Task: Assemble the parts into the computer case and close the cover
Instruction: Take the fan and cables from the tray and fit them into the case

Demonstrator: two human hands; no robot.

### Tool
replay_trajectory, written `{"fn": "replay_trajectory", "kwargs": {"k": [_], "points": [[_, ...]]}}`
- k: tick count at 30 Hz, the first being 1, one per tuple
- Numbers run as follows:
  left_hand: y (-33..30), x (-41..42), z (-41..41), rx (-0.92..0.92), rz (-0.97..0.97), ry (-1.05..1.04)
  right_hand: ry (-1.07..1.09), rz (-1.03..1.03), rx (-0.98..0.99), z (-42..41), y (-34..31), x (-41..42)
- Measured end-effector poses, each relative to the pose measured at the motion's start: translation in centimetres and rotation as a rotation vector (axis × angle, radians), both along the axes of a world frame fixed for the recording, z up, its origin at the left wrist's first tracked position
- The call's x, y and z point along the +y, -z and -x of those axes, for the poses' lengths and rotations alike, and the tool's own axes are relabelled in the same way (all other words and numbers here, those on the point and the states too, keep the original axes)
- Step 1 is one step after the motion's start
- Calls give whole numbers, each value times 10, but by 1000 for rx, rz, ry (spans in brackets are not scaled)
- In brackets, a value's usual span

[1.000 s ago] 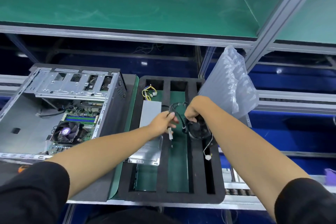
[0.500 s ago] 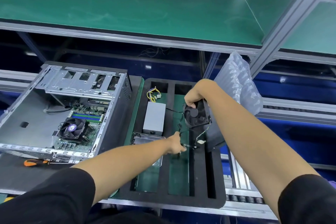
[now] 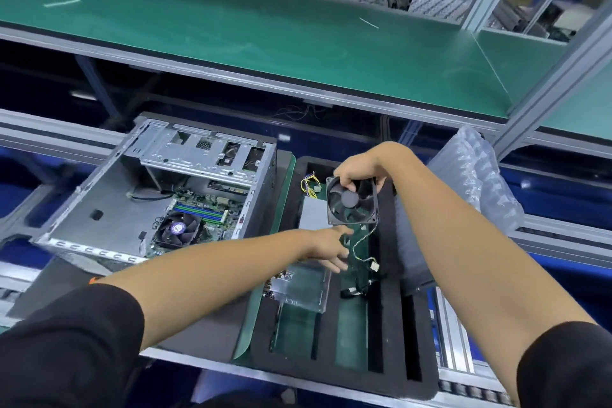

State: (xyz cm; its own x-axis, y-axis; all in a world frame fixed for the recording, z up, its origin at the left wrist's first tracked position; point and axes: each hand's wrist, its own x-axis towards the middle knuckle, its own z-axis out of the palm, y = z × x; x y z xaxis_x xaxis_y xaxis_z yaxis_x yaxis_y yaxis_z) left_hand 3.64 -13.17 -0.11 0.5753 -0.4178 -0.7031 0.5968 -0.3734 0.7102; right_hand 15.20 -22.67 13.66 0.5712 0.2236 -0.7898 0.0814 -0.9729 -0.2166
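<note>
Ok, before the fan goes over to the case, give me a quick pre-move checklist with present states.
1. Fan held by right hand: ok, grip at top edge.
2. Fan clear of foam tray: ok.
3. Fan cable free: cannot tell, it trails down into the tray.
4. Left hand holding nothing: ok, fingers relaxed.
5. Computer case open: ok.
6. Fan mounting spot visible: cannot tell.

Both bare forearms reach forward out of black sleeves. The right hand (image 3: 359, 172) is raised, wrist bent down, its fingers and thumb curled in a pinching grip from above. The left hand (image 3: 326, 247) sits lower and just below it, palm down, fingers loosely extended and pointing right.
</note>
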Motion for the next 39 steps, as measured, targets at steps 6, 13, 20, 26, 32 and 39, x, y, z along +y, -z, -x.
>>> {"fn": "replay_trajectory", "kwargs": {"k": [6,13,20,26,32,39], "points": [[-50,114,14,-74,220,-105,132,-256,-44,15,-21,63],[-80,302,34,-286,326,-226,172,-487,-35,31,3,183],[-54,397,39,-856,-313,266,323,-521,199,53,64,281],[-16,428,49,-1000,-406,531,362,-438,493,72,108,297],[-10,443,41,-1126,-431,675,235,-329,638,71,131,293],[-22,422,4,-1236,-503,862,222,-484,674,49,121,294]]}}
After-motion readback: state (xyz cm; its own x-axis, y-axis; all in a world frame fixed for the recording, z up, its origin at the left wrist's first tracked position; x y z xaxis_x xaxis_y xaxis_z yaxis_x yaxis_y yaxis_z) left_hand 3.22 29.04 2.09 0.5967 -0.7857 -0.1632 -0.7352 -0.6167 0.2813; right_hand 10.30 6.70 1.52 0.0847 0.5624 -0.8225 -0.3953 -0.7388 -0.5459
